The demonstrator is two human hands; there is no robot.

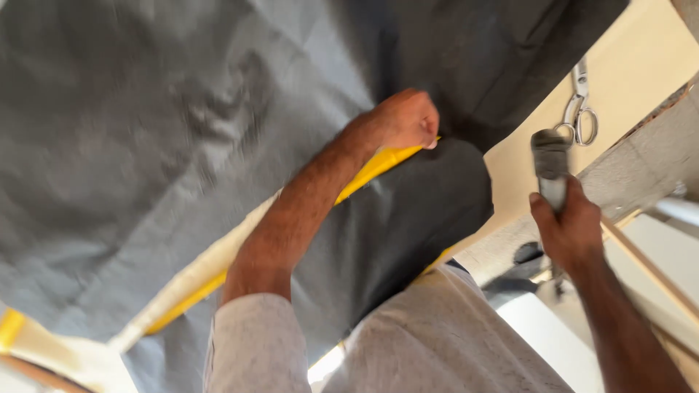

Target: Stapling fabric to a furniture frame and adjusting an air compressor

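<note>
Nearest the camera, the person's light grey shirt point(437, 342) fills the bottom of the view, with a pale sleeve point(255, 342) pushed up on the left arm. That bare forearm reaches out across a wide sheet of dark grey cloth point(145, 145) that covers most of the desk point(641, 65). The left hand point(404, 120) is clenched into a fist, knuckles up, and presses down on the far end of a long yellow ruler point(371, 169). The ruler lies slantwise on the cloth, running from under the fist back toward the lower left, where it passes beneath the forearm and shows again beside a pale strip point(196, 273). The cloth near the fist is darker and falls over the desk edge toward the person. To the right, the right hand point(568, 229) is raised clear of the cloth and is closed around a grey tool point(551, 164) that stands upright out of the fist; blur hides what kind of tool it is. Beyond it, on the bare cream part of the desk, a pair of steel scissors point(579, 109) lies closed, well apart from the ruler and just past the top of the grey tool. A rough grey wall point(655, 156) runs along the right edge.
</note>
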